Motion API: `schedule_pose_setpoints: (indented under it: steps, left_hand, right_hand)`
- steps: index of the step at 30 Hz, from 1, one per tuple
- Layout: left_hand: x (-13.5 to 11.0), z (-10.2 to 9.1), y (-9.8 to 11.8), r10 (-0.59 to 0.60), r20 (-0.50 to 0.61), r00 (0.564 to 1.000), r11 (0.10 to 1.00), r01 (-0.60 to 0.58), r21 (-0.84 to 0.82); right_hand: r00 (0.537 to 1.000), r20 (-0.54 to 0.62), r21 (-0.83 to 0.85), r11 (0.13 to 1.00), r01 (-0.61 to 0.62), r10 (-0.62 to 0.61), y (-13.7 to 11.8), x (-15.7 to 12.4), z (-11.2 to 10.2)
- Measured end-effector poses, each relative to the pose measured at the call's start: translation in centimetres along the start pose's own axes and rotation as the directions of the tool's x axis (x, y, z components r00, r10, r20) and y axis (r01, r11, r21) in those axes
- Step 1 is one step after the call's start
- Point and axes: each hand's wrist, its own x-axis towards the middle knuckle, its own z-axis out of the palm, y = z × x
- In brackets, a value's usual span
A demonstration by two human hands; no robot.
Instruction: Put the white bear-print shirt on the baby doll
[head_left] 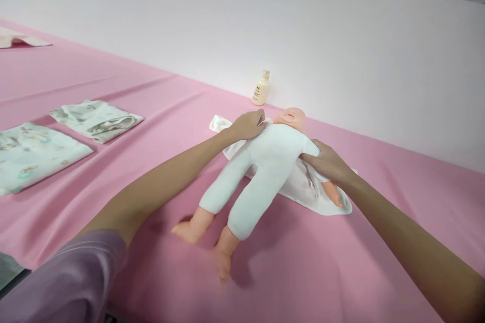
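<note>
A baby doll [291,117] lies on its back, its head toward the wall and its bare feet toward me. White pants [261,176] cover its legs and reach high over its torso. Beneath the doll spreads a white baby top [303,186], with a printed sleeve showing at the left. My left hand [250,123] is closed at the doll's shoulder on the left, fingers pinching white cloth. On the other side, my right hand [328,161] grips the edge of the white pants by the doll's arm, thumb on top; its other fingers are partly hidden.
A cream pump bottle [261,90] stands against the white wall [151,15]. Two folded printed cloths, a smaller one [98,117] and a larger one [38,156], lie at the left on the pink sheet [170,272]. Another pale cloth [22,39] is at the far left.
</note>
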Motion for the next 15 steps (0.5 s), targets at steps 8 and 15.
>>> schedule_pose_setpoints:
  steps: [8,15]
  left_hand:
    - [-0.4,-0.4,-0.1,-0.071,0.091,0.993,0.994,0.077,-0.071]
    - [-0.9,-0.5,-0.5,-0.136,0.115,0.984,0.987,0.145,-0.076]
  right_hand:
    - [0.997,0.035,-0.229,0.970,0.080,-0.074,-0.4,0.3,-0.1]
    - [0.973,-0.061,-0.204,0.957,0.207,-0.223,4.1,-0.3,-0.2]
